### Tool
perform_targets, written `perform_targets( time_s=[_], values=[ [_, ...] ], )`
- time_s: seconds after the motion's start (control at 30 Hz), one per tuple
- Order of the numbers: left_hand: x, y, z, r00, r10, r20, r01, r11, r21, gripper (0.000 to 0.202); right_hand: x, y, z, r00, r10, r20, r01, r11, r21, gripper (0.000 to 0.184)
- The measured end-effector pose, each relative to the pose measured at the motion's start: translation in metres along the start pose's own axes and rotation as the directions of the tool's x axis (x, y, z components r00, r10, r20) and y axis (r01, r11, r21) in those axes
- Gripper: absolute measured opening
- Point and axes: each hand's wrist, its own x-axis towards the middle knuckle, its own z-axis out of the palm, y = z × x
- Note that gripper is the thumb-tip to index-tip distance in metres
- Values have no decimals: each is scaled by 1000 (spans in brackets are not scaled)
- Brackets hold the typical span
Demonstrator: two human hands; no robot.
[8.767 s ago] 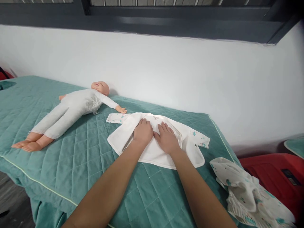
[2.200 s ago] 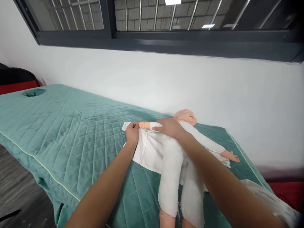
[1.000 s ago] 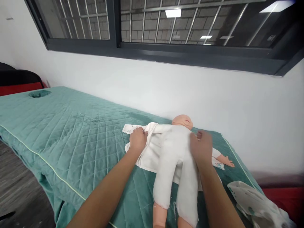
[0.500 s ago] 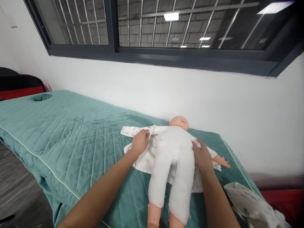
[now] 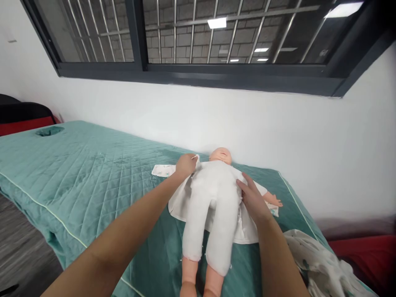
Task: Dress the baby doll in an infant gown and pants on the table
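Observation:
A baby doll in a white bodysuit lies on its back on an opened white baby jacket, head toward the wall. My left hand is closed on the jacket's edge at the doll's shoulder, by the collar. My right hand rests flat, fingers stretched out, against the doll's side near its hip. The doll's bare arm sticks out to the right. One jacket sleeve lies spread to the left.
The green quilted bed runs along a white wall under a barred window. A crumpled patterned white garment lies at the bed's right end. Red and black furniture stands at far left, something red at right.
My left hand moved up from the jacket's side to the collar by the doll's shoulder. My right hand slid along the doll's side. The camera shifted slightly.

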Motion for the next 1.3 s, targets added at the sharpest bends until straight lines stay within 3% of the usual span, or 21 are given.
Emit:
perform_targets(
  time_s=[0.1,0.2,0.4,0.53,0.7,0.77,0.83,1.0,1.17,1.3],
  values=[
    [4,15,2,998,48,30,-48,999,-3,39,-1,-1,9,992,63,113,-79,986,147,81],
    [5,26,3,996,72,47,-73,997,8,36,-3,-4,21,980,71,187,-101,983,154,83],
    [-8,40,1,992,107,66,-112,990,82,31,1,-1,34,966,114,230,-164,963,214,90],
    [-35,51,-1,987,141,71,-151,975,165,31,1,1,36,969,114,219,-156,971,184,88],
    [-89,60,-14,970,220,99,-237,944,227,21,0,2,37,975,81,207,-111,984,142,84],
    [-114,56,-21,961,257,100,-274,933,232,20,0,4,37,977,85,195,-118,979,164,85],
    [-139,46,-29,957,288,36,-287,922,259,27,0,5,37,978,91,186,-123,978,170,85],
    [-182,12,-41,971,196,-137,-157,954,255,37,-1,3,37,983,89,161,-110,986,128,81],
    [-186,-6,-42,978,141,-155,-107,972,211,28,-3,1,38,987,76,139,-89,992,85,79],
    [-181,-3,-40,961,244,-127,-220,959,179,27,-4,0,38,989,88,122,-99,991,87,77]
  ],
)
